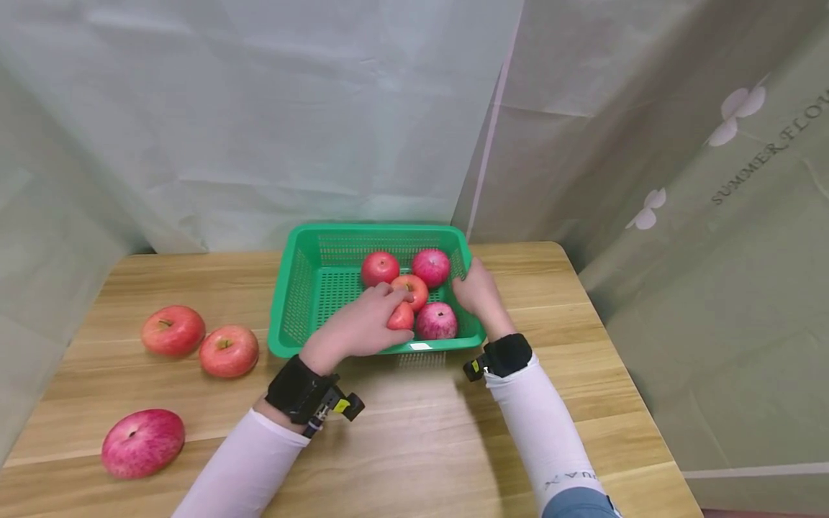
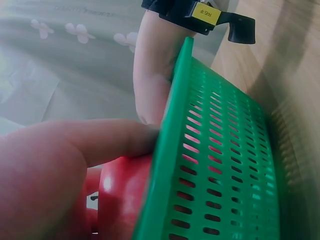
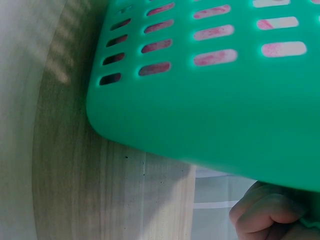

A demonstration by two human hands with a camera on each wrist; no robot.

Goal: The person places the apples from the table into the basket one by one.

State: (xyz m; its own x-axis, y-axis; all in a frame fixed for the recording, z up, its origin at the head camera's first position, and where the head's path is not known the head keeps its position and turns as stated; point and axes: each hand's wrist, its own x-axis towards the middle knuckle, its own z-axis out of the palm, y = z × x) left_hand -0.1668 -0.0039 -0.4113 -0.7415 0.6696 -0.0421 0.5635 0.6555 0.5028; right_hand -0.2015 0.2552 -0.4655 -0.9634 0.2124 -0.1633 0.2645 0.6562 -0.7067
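Observation:
In the head view a green plastic basket [image 1: 278, 316] stands at the table's back edge with several apples in its right half. My left hand [image 1: 359, 321] reaches over the front rim and holds a red apple [image 1: 401, 317], thumb and fingers around it. That apple [image 2: 125, 190] also shows in the left wrist view, against the basket wall. Around it are a striped pink apple [image 1: 437, 321], an orange-red apple [image 1: 414, 288], a red apple [image 1: 380, 268] and another striped one [image 1: 431, 267]. My right hand [image 1: 480, 293] grips the basket's right rim.
On the wooden table [image 1: 401, 446], left of the basket, lie two red apples, one farther left [image 1: 173, 331] and one nearer the basket [image 1: 229, 351]. A larger striped pink apple [image 1: 142, 443] lies at the front left. Grey cloth [image 1: 291, 115] hangs behind the table.

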